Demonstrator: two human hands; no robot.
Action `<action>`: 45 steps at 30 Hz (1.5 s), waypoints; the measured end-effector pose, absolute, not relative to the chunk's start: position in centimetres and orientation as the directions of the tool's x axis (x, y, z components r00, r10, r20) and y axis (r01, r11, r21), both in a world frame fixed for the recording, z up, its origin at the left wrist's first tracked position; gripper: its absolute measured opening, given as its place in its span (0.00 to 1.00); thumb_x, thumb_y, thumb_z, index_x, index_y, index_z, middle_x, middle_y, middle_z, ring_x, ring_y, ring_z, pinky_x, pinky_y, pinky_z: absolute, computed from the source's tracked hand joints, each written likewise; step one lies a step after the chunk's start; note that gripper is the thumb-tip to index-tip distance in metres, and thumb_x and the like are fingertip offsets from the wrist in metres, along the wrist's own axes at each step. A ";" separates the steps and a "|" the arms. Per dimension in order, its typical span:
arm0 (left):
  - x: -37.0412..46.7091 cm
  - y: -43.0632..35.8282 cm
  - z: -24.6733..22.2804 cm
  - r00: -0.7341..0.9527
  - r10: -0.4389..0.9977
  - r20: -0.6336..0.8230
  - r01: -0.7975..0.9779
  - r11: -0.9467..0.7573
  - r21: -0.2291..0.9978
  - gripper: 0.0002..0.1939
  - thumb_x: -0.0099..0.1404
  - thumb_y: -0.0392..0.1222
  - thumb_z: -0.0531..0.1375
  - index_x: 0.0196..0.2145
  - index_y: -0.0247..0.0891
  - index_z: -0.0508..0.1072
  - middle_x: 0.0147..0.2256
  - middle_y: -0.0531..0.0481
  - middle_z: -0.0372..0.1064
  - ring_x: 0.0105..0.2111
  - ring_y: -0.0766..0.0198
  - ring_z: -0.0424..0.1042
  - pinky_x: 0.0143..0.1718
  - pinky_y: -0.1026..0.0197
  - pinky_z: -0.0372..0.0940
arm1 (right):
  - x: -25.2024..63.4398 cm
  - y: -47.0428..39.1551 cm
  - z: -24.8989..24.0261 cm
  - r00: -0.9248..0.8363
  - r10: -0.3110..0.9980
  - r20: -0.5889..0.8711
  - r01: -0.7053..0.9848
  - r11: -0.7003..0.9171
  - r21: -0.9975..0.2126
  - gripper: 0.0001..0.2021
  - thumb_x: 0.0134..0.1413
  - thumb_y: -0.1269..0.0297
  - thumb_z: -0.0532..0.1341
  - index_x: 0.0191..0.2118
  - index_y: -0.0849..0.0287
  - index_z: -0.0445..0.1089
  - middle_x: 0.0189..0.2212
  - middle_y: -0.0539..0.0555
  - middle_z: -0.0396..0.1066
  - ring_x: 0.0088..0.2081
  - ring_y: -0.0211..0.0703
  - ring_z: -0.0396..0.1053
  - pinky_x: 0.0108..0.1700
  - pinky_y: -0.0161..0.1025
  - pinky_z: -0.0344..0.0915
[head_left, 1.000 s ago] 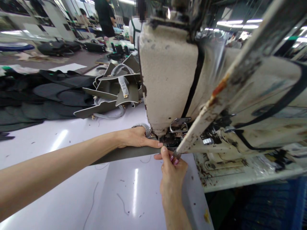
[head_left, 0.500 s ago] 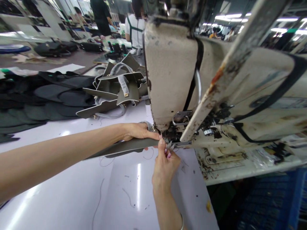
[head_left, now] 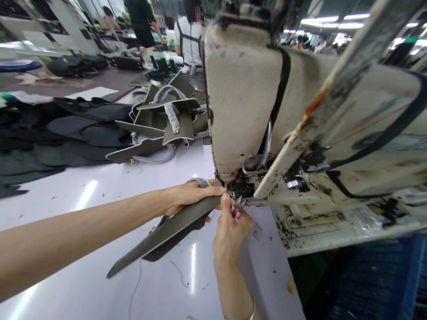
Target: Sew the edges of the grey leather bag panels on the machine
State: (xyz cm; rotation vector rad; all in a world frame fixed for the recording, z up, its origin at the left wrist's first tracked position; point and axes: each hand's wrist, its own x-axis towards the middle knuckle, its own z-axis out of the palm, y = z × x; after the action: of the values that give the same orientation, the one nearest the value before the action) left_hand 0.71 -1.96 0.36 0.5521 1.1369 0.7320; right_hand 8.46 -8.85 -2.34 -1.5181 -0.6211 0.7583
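Note:
A dark grey-green bag panel (head_left: 167, 235) slants from the sewing machine (head_left: 245, 102) toward the lower left, its inner end at the needle area. My left hand (head_left: 190, 195) is closed on the panel close to the machine, thumb on top and fingertips showing beneath. A wrapped handle (head_left: 197, 181) with gold-coloured hardware shows behind that hand. Just in front of the needle area, my right hand (head_left: 231, 231) is closed around small pink-handled scissors (head_left: 237, 214), blades pointing up. Its thumb presses at the panel's edge beside my left fingertips. The exact stitching point is hidden.
Similar panels with wrapped handles (head_left: 170, 115) are heaped behind on the white table (head_left: 167, 293). Dark pieces (head_left: 76, 133) lie stacked at left. A rusty bar (head_left: 310, 111) slants across the machine. A blue crate (head_left: 383, 275) stands lower right. Co-workers are in the background.
The panel has swung round, its free end now lower and nearer me. My left forearm has dropped slightly. My right hand stays by the needle area with the scissors.

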 end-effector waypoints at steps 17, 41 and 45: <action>4.8 -8.7 0.4 0.130 0.739 -0.661 -0.398 0.649 0.648 0.28 0.55 0.60 0.67 0.50 0.46 0.73 0.33 0.50 0.79 0.26 0.60 0.77 0.25 0.63 0.71 | 13.3 -9.6 -2.4 0.457 0.873 -0.170 -0.205 -0.082 -0.975 0.14 0.50 0.57 0.68 0.26 0.65 0.79 0.21 0.52 0.73 0.24 0.39 0.65 0.28 0.34 0.64; 6.1 -7.5 -0.9 0.086 0.801 -0.593 -0.511 0.546 0.664 0.29 0.58 0.54 0.67 0.55 0.45 0.71 0.31 0.50 0.79 0.29 0.59 0.78 0.31 0.62 0.73 | 15.2 -9.6 -2.2 0.366 0.918 -0.155 -0.091 -0.131 -0.987 0.15 0.48 0.54 0.70 0.32 0.64 0.82 0.28 0.57 0.80 0.30 0.47 0.75 0.33 0.39 0.69; 6.0 -7.5 -1.2 0.140 0.805 -0.577 -0.528 0.553 0.645 0.31 0.58 0.55 0.66 0.57 0.47 0.69 0.36 0.49 0.79 0.29 0.60 0.78 0.31 0.61 0.73 | 19.0 -12.3 -1.7 0.484 0.874 -0.038 0.165 -0.135 -0.977 0.18 0.51 0.50 0.68 0.26 0.63 0.80 0.23 0.56 0.78 0.27 0.44 0.73 0.31 0.36 0.66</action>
State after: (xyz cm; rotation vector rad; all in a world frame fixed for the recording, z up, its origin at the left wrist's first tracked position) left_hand 6.00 -7.51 -1.16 0.3184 1.0470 0.9862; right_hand 19.03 -12.28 -1.68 -1.6113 -0.9162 0.7913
